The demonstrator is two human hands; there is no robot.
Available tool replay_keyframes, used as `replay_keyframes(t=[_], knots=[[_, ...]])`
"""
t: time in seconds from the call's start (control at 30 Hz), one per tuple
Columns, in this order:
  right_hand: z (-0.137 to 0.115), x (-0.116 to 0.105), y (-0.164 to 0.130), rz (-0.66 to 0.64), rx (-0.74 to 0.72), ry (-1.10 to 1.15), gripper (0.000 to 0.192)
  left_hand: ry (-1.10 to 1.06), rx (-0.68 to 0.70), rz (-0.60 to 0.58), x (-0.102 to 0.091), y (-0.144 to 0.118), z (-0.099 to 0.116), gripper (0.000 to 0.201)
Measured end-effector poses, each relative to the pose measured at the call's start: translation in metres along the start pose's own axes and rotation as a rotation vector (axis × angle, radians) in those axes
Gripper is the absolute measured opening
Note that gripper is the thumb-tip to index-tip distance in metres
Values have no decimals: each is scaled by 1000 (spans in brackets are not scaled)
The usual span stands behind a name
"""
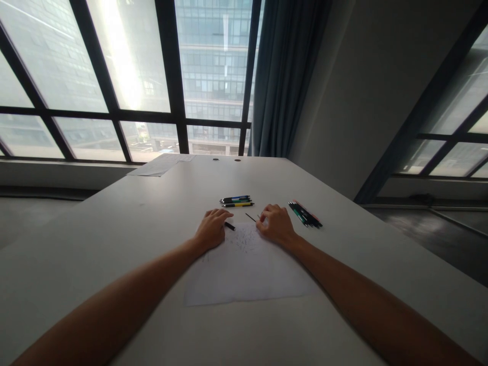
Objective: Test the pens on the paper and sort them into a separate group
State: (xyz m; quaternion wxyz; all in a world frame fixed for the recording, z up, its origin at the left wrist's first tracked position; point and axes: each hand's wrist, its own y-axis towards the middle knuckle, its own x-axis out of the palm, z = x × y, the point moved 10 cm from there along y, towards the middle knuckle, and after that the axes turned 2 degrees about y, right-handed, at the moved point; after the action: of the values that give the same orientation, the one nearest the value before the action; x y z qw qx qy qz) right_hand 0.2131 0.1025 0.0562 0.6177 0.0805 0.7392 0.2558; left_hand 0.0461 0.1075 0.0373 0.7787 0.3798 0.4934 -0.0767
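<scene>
My left hand (212, 227) rests curled at the centre of the frame, fingers closed around a short black pen piece (230, 226) poking out to the right. Below lies a flat white sheet (247, 269) with faint scribbles. My right hand (276, 223) pinches a thin dark refill (250, 217) between nearly shut fingers. Loose pens (236, 201) lie above, more pens (305, 214) at right on the smooth pale surface (114, 244).
</scene>
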Motion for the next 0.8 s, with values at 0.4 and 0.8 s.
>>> replay_keyframes(t=[0.4,0.8], knots=[[-9,12,-2,-97,-66,-23,11,7,29,-49,3,0,7,24],[-12,-16,-3,165,-90,172,13,59,-57,217,-34,-5,7,24]])
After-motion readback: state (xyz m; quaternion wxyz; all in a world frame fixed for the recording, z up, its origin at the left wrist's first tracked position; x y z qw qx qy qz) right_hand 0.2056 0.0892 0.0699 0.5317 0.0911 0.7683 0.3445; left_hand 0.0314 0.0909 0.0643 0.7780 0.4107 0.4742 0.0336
